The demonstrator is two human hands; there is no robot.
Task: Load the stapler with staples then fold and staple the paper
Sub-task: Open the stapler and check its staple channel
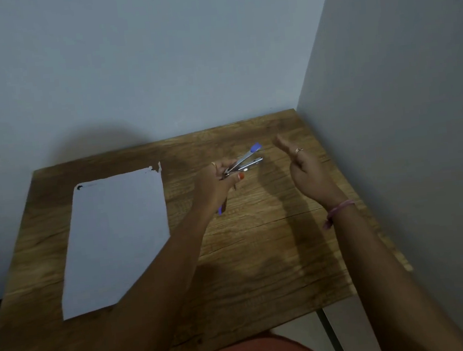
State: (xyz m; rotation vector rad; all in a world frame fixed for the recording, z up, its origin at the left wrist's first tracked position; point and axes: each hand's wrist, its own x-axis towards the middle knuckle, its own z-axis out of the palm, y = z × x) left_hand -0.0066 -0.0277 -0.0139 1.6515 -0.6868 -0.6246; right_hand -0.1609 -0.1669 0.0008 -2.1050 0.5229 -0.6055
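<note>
Wood-grain table [260, 243] in a wall corner, white paper sheet [117, 238] flat on its left

Table [260, 243] sits in a corner; walls behind and to the right. Paper [116, 233] lies flat on table's left half, far edge near back wall, near corner under my left forearm. My left hand [216, 182] is above table centre, gripping the stapler [244, 162], which points away and to the right. Right hand [307, 173] just right of stapler, apart from it, raised off table.
</note>
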